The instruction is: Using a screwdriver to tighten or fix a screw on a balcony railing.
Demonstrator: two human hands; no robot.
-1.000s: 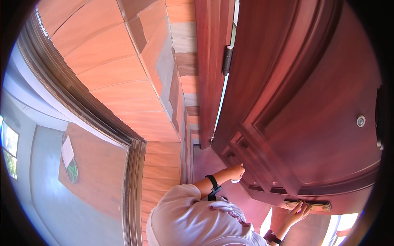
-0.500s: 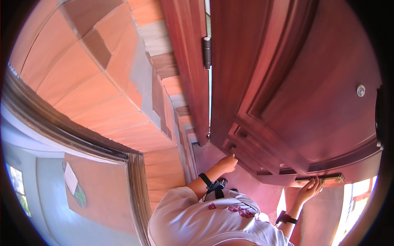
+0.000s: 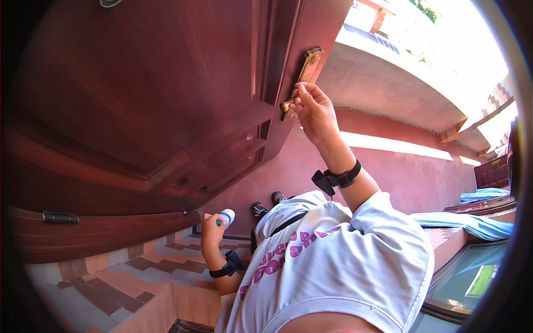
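Observation:
My right hand [image 3: 317, 114] is raised against the brass door handle [image 3: 308, 67], its fingers curled round the lever in front of the long plate. The lever's rounded brass end shows beside the fingers. Low on the left, my left hand [image 3: 210, 232] is closed on a small thing with a green part [image 3: 219, 223]. A white and blue piece [image 3: 226, 217] shows just past that hand; whether it belongs to the held thing, I cannot tell. The dark red panelled door [image 3: 133, 111] stands open, filling the upper left.
A black hinge [image 3: 60, 217] sits on the door frame at the lower left, above tiled wall [image 3: 116, 283]. Pink floor [image 3: 383, 172] runs to a low parapet [image 3: 383, 83] on the right. Blue striped cloth [image 3: 472, 223] hangs by a window [image 3: 472, 277].
My view has swung right along the door, so the handle now lies near the centre top. My right hand stays at the handle. My left hand now shows a green part in it.

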